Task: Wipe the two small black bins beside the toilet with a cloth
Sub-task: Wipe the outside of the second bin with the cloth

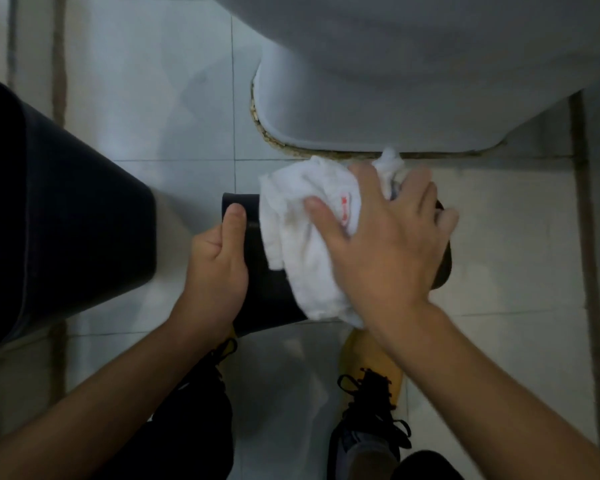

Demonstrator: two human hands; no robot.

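1. Looking straight down here: the smaller black bin (pixel 267 282) sits on the tiled floor (pixel 174 109) right in front of the toilet base (pixel 361 109), just ahead of the person's shoes (pixel 371 407). Most of it is hidden under cloth and hands, so I can't tell if it's upright or tipped.
2. The second black bin (pixel 66 220) is off to the left, near the first but not touching, and nothing is on it. My guess is that one hasn't been started.
3. The left hand (pixel 219 268) is wrapped around the left side of the small bin, thumb up on the edge, basically bracing it.
4. The right hand (pixel 381 244) is spread flat, fingers splayed, pressing the white cloth (pixel 302 230) down onto the bin. So it's more pinning the cloth than gripping it in a fist.
5. The cloth is bunched and floppy, draped over the top and down the near side. It looks like soft terry, so it'll fold and slide around unless the palm keeps pressure on it.
6. Handling-wise, the bin looks like thin, smooth plastic and is probably light. It'd likely skate on the tile or tip if pushed hard with nothing steadying it.
7. The best place to hold is the rim or upper side wall, opposite the wiping side, which is pretty much where the left hand is.
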